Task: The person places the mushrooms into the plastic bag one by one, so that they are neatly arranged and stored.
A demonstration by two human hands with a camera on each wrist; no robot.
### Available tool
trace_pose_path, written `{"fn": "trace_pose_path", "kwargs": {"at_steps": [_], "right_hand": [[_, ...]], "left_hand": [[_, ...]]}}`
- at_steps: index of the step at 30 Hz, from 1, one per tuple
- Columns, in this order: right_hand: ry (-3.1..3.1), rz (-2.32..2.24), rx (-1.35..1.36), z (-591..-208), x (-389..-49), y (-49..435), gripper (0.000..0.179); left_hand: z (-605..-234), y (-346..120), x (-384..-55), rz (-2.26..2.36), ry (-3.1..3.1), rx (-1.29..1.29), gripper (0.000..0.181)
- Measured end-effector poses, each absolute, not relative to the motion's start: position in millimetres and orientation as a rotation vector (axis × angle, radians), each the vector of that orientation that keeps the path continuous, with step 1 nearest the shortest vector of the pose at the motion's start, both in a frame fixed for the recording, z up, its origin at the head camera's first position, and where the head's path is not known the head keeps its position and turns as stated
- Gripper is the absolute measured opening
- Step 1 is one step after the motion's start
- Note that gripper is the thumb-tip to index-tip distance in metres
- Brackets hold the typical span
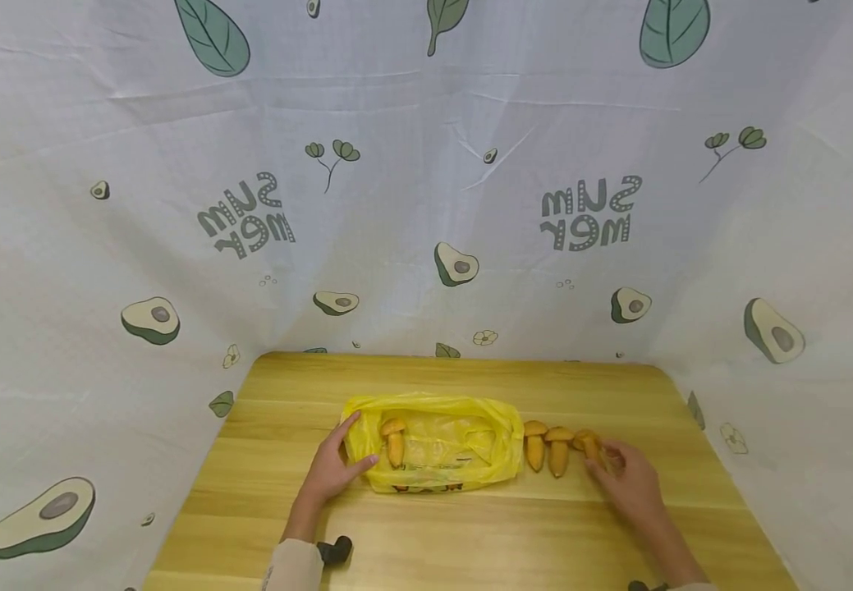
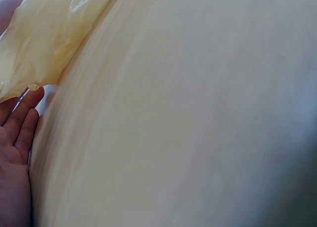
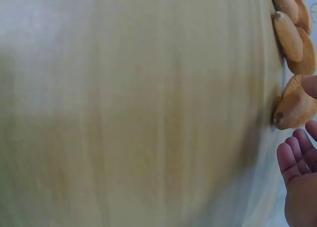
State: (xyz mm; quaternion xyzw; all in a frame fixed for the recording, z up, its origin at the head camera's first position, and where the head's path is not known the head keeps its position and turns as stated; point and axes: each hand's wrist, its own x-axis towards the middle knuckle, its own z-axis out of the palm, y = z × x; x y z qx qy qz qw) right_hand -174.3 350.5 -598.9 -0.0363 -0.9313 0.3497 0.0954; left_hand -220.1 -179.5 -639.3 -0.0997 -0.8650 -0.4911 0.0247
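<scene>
A yellow plastic bag lies on the table with its wide mouth facing up. One orange-brown mushroom is inside, near the bag's left end. My left hand holds that end, thumb over the front rim and fingers at the back; in the left wrist view the bag hangs over the fingers. To the bag's right, two mushrooms lie side by side. My right hand pinches a third mushroom between thumb and fingers, its cap pointing left; it shows as well in the right wrist view.
The wooden table stretches in front of both hands and along the back. A white cloth printed with avocados and leaves hangs behind it and at both sides. Dark wrist mounts sit by the sleeves.
</scene>
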Motion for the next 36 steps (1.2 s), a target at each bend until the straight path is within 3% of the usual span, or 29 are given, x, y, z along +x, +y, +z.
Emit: {"fn": "trace_pose_path", "kwargs": {"at_steps": [6, 15, 36], "right_hand": [[-2.841, 1.096, -0.167, -605, -176, 352, 0.063], [-2.788, 1.036, -0.12, -613, -181, 350, 0.051], [-2.678, 1.163, -0.231, -621, -181, 351, 0.048]], "left_hand": [[-639, -179, -220, -1.553, -2.659, -0.298, 0.088], [-639, -179, -219, -1.56, -2.644, -0.299, 0.088], [-638, -178, -219, -1.594, -2.642, -0.295, 0.088]]}}
